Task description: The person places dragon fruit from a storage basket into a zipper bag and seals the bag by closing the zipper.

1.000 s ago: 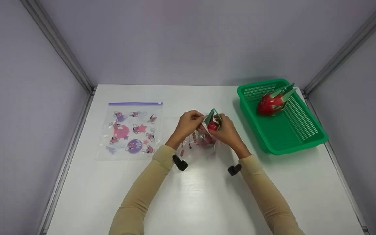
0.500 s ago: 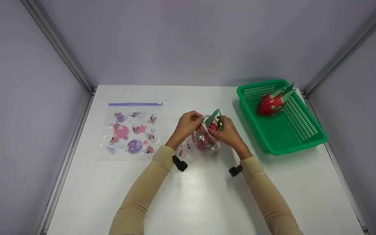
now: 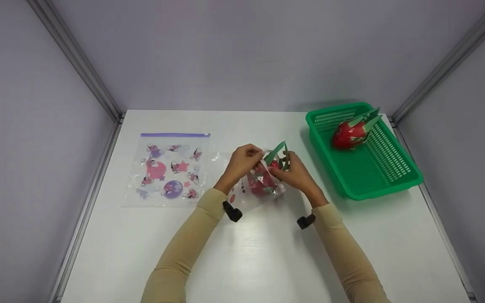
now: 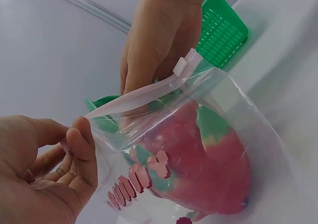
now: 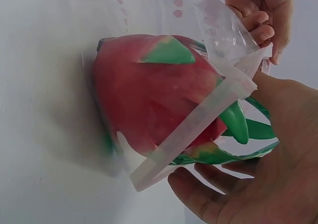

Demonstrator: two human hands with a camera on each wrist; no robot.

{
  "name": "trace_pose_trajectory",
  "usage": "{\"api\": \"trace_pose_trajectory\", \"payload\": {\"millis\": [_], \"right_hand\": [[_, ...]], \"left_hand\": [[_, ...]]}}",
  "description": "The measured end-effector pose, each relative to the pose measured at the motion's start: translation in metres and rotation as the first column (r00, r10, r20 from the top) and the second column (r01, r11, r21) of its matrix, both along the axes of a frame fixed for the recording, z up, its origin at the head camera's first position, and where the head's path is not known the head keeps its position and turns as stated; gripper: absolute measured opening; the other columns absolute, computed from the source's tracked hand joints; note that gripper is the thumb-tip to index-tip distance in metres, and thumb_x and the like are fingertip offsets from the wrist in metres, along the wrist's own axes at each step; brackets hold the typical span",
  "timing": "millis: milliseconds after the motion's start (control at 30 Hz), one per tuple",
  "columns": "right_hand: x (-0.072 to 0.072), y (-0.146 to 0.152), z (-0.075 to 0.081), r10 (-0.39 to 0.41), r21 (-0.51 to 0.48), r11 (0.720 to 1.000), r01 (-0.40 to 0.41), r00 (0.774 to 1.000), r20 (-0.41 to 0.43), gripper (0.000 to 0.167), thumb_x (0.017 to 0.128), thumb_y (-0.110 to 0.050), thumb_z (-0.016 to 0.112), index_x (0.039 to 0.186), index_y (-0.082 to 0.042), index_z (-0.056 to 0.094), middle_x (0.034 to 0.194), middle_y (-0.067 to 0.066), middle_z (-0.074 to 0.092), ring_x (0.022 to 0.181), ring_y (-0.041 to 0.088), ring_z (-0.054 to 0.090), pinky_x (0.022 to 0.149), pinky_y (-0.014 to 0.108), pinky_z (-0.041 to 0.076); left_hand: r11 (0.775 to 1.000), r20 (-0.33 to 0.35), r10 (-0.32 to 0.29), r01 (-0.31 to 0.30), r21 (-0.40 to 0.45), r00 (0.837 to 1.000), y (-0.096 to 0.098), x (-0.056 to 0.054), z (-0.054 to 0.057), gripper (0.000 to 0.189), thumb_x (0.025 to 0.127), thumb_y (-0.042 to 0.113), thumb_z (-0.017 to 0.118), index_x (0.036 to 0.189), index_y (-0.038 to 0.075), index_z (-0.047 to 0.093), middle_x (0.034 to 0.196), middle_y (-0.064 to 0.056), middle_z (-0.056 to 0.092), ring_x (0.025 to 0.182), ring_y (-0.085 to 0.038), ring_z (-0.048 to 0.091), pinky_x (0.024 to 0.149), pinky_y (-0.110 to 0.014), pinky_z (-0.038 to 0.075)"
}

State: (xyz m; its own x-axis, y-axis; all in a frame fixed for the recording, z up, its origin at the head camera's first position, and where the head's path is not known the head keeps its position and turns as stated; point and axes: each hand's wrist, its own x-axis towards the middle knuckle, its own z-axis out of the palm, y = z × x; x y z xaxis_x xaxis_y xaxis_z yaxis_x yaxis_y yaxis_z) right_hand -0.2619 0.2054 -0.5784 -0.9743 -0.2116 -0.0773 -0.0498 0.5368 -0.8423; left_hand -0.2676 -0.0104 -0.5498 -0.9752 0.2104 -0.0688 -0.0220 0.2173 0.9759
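Observation:
A red toy-like dragon fruit [image 5: 144,92] with green leaves lies mostly inside a clear zip bag [image 4: 263,139] printed in red. Its long leaves stick out of the bag's open mouth. My left hand [image 3: 242,163] pinches the pale zip strip at one end of the mouth, between thumb and fingers. Bent around the leafy end of the fruit at the mouth is my right hand [image 3: 296,170]; its thumb is partly hidden by the bag, its fingers below the leaves. A white slider [image 4: 180,66] sits at the strip's other end.
A second clear zip bag [image 3: 156,169], purple-stripped and patterned, lies flat at left on the white table [image 3: 246,261]. At right stands a green basket [image 3: 411,182] holding another dragon fruit [image 3: 347,135]. Grey walls [image 3: 242,54] enclose the table.
The dragon fruit's leaves have tilted to the right, and more of its red body shows through the bag. My right hand has shifted slightly right and down; my left hand stays nearly still.

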Motion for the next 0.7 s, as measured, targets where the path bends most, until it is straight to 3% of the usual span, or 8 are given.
{"api": "trace_pose_trajectory", "payload": {"millis": [133,233,433,700], "right_hand": [[0.005,0.004,0.003,-0.011,0.015,1.000,0.011,1.000,-0.007,0.079,0.098,-0.035,0.078,0.153,0.008,0.040,0.138,0.030,0.057,0.115,0.039,0.066,0.093,0.051,0.061],[0.011,0.006,0.005,-0.066,0.056,0.996,0.068,0.997,-0.042,0.072,0.100,-0.034,0.076,0.151,0.007,0.045,0.132,0.028,0.061,0.108,0.038,0.067,0.089,0.047,0.060],[0.027,0.011,0.004,-0.179,0.069,0.980,0.185,0.980,-0.089,0.053,0.100,-0.041,0.075,0.132,-0.001,0.059,0.107,0.017,0.067,0.089,0.026,0.063,0.072,0.032,0.051],[0.047,0.012,-0.006,-0.044,0.080,0.995,0.051,0.995,-0.086,0.036,0.099,-0.042,0.076,0.114,-0.012,0.064,0.082,0.007,0.069,0.069,0.016,0.061,0.060,0.030,0.047]], "left_hand": [[1.000,0.010,0.005,-0.005,-0.024,1.000,0.000,0.000,0.000,0.021,0.108,0.022,0.065,0.118,0.004,0.072,0.095,-0.009,0.075,0.073,-0.012,0.068,0.074,-0.039,0.063],[0.999,0.024,0.004,-0.003,-0.033,1.000,0.001,0.000,-0.001,0.022,0.108,0.022,0.064,0.119,0.004,0.071,0.097,-0.008,0.075,0.072,-0.010,0.067,0.070,-0.029,0.060],[1.000,0.034,0.005,-0.005,-0.009,0.999,0.001,0.001,-0.001,0.022,0.107,0.020,0.064,0.119,0.003,0.071,0.092,-0.008,0.075,0.070,-0.010,0.067,0.084,-0.051,0.063],[1.000,0.027,-0.013,0.013,0.002,1.000,0.000,0.001,-0.002,0.023,0.107,0.021,0.064,0.119,0.003,0.071,0.086,-0.004,0.074,0.069,-0.009,0.068,0.084,-0.052,0.063]]}}
